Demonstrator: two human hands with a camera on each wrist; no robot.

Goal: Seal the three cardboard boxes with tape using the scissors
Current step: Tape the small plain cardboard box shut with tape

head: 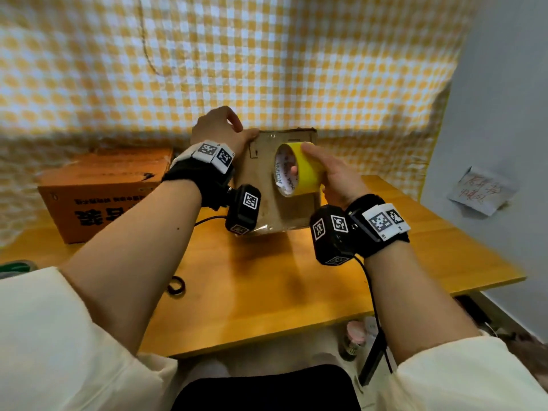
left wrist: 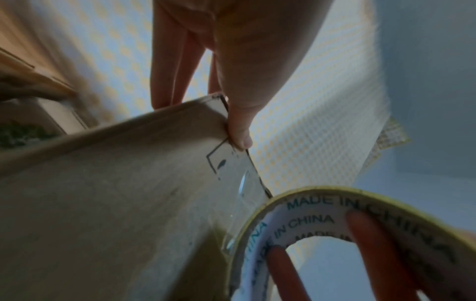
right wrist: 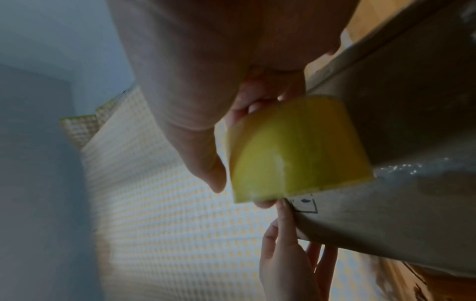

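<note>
We hold a brown cardboard box [head: 261,185] tipped up on the wooden table [head: 415,250], its broad face turned toward us, against the yellow-and-white checked cloth [head: 267,54]. Our left hand [head: 218,130] grips the box's upper left corner: the thumb [left wrist: 238,130] presses on the near face beside a printed black square, and the other fingers [left wrist: 167,81] lie together behind the top edge. Our right hand [head: 332,176] holds the yellow tape roll [head: 298,170] against the box face, fingers curled through the white core, which reads "MADE IN CHINA", and the thumb on the outer winding. In the left wrist view a clear strip of tape [left wrist: 247,183] runs from the roll along the box edge toward the left thumb. An orange cardboard box [head: 103,191] sits at the left of the table, just beside the held box. A dark ring-shaped object [head: 175,286] lies near our left elbow; we cannot tell what it is.
</note>
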